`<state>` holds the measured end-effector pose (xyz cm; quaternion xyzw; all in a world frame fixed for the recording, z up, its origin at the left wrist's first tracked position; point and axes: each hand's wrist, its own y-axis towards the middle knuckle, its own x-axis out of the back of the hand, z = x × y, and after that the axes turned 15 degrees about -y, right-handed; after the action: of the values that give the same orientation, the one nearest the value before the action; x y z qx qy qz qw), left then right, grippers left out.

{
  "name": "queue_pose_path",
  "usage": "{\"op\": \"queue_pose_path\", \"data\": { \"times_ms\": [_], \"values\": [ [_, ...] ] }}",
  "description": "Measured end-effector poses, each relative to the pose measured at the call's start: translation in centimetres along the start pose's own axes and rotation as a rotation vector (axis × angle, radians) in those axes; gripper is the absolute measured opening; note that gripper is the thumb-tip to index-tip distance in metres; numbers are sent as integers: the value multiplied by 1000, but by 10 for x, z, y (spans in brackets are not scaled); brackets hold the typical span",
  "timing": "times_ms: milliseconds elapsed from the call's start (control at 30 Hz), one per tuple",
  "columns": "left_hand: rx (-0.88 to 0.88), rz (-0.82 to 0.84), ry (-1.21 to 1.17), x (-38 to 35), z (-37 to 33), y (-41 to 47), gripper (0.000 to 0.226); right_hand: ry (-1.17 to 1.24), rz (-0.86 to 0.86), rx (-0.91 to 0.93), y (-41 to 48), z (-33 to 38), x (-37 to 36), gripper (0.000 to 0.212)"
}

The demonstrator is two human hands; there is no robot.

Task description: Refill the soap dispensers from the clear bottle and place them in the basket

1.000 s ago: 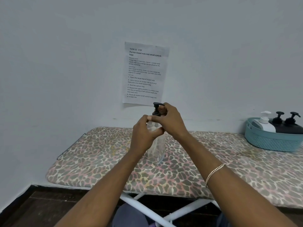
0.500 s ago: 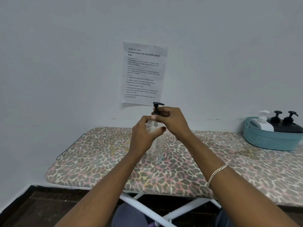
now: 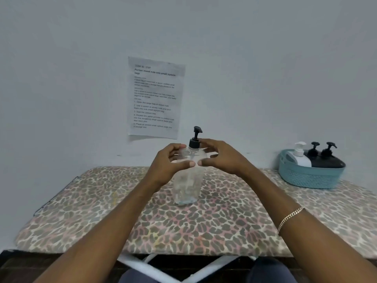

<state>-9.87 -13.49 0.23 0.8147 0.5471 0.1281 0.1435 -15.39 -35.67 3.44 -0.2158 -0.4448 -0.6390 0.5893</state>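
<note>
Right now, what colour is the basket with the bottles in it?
Light blue-green basket, clearest in the head view.

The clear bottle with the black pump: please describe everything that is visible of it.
The clear bottle looks like see-through plastic, with a black pump on top. It stands upright near the middle of the leopard-print board and looks almost empty. The left hand and right hand cup its shoulder from both sides; whether they grip it is unclear.
</note>
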Motion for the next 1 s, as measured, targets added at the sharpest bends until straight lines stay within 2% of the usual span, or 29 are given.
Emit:
{"op": "queue_pose_path", "data": {
  "times_ms": [133,300,600,767,1000],
  "values": [
    [45,176,-66,-40,-3,35,63,-63,-5,-60,-11,-34,32,68],
    [39,313,-20,-105,-7,85,55,-203,-122,-197,-20,-82,82,64],
    [85,270,-28,-226,14,154,39,-445,-368,-412,-20,-160,124,76],
    [127,218,15,-264,36,167,40,-529,-406,-496,-17,-189,110,67],
    [219,244,27,-284,58,170,47,-572,-422,-578,-11,-213,90,64]
  ]
}}
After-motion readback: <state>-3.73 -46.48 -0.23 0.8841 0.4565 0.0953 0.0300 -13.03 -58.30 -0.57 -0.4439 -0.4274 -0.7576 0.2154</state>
